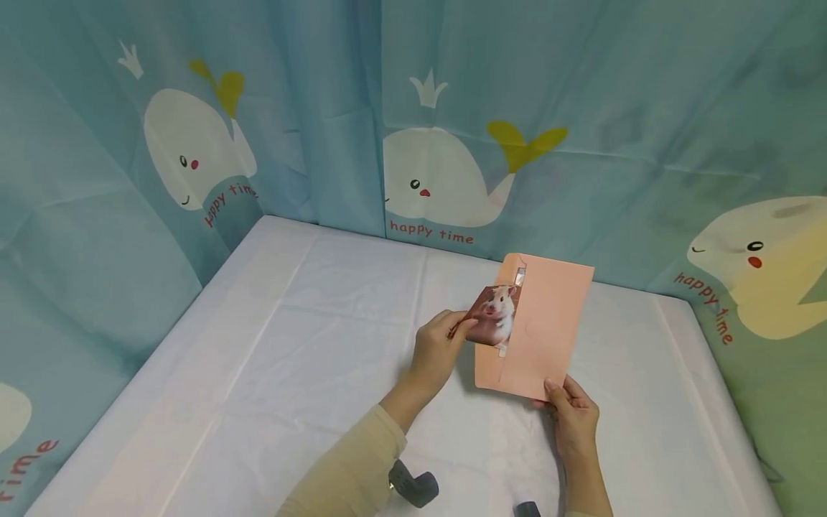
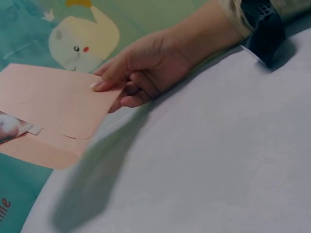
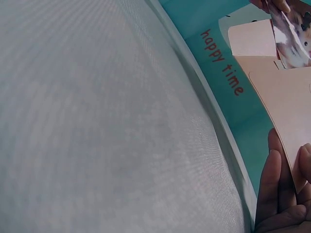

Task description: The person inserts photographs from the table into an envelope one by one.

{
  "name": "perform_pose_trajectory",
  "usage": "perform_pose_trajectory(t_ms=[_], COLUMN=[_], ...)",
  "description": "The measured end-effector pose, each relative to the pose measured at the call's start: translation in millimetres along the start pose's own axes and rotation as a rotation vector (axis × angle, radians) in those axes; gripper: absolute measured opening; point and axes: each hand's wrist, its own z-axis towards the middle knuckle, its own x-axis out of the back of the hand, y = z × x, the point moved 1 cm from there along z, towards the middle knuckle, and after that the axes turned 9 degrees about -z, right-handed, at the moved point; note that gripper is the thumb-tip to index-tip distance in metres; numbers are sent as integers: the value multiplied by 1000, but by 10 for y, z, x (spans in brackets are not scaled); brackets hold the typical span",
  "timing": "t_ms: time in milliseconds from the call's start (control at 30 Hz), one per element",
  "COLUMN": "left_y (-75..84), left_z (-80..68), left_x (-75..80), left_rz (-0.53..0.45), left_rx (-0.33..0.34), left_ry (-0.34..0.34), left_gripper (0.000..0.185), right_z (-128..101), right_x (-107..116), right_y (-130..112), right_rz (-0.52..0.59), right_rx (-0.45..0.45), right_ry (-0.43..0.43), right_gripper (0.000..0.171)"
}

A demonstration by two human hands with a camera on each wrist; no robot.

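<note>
My right hand (image 1: 575, 416) pinches a pink paper envelope (image 1: 552, 323) at its lower right corner, thumb on the front, fingers behind. The envelope is raised and tilted, its opening facing left with the flap (image 3: 252, 40) unfolded. In my left hand (image 1: 442, 348) is a hamster photo (image 1: 497, 316), gripped by its left edge between thumb and fingers. The photo's right edge lies at the envelope's opening. Behind it, a pale strip (image 1: 520, 276) shows in the opening. The left wrist view catches the right hand's thumb (image 2: 103, 83) on the envelope.
A white cloth (image 1: 310, 345) covers the table below both hands. Blue-green curtains (image 1: 342, 143) with printed whales stand around its back and sides. Dark wrist-camera parts (image 1: 415, 487) show near the bottom of the head view.
</note>
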Motion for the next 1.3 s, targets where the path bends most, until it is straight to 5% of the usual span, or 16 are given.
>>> perform_pose_trajectory(t_ms=[333,967,1300], left_y=[-27,-71,-141], left_z=[12,40,-41], left_x=[-16,-16,-56], left_rz=[-3,42,9], left_rx=[-55,-216,-199], left_ry=[57,38,94], left_gripper=[11,11,11], right_z=[-2,-5,4], right_x=[-3,-6,-6], right_y=[6,-6,10], right_rz=[17,41,-15], right_rx=[26,48,23], right_ry=[-1,-20,-1], right_gripper=[26,27,25])
